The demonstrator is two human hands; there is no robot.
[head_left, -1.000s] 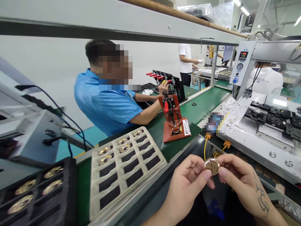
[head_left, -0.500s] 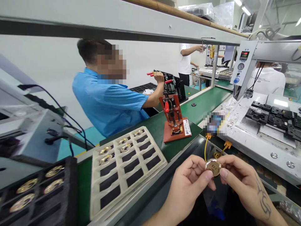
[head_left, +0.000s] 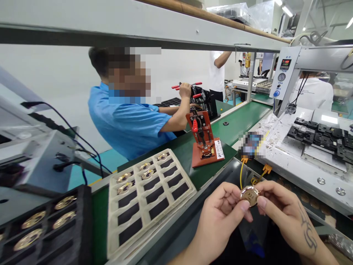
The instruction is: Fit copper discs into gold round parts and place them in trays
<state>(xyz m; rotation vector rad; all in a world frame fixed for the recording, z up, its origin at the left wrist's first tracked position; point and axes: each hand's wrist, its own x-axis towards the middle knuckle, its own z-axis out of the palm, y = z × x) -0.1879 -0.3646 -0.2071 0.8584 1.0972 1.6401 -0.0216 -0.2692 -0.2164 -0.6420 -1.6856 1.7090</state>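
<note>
Between my two hands is a round rose-gold watch case (head_left: 249, 197), its marked back turned up toward me. My left hand (head_left: 223, 213) pinches its left edge between thumb and fingers. On the other edge my right hand (head_left: 278, 209) grips it the same way, fingers closed. A cream tray (head_left: 146, 191) to the left holds several gold watch parts (head_left: 148, 173) in its upper compartments. Further left, a black foam tray (head_left: 59, 237) carries larger gold ring-shaped parts (head_left: 64, 219).
An orange-red clamp fixture (head_left: 202, 141) with a red handle stands on the green bench (head_left: 242, 121). At right is a white press machine (head_left: 303, 158) with black plates. Across the bench a co-worker in a blue shirt (head_left: 132, 125) handles black toggle clamps (head_left: 204, 99). A beam (head_left: 165, 27) runs overhead.
The watch case has tilted slightly in my fingers, and its back markings show differently. The co-worker's second forearm now shows by the clamps. The standing person in white has raised an arm.
</note>
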